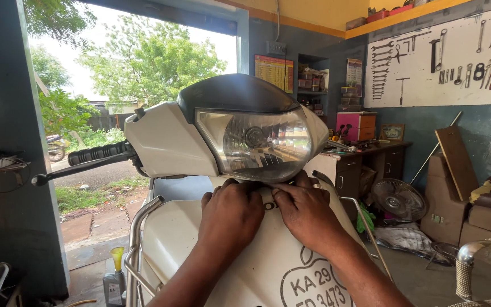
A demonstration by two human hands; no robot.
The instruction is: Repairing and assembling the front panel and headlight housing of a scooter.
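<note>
Hands met at centre frame: my left hand point(231, 213) and right hand point(305, 211) pressed flat, fingers curled and grasping nothing, on the white scooter front panel point(257, 261) just beneath the headlight point(254, 142), which sat fitted in its cowl, panel seemingly not yet off.

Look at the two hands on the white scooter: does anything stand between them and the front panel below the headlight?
Nothing visible does. The left hand and right hand already rest side by side on the white front panel, fingertips at the seam under the headlight.
</note>
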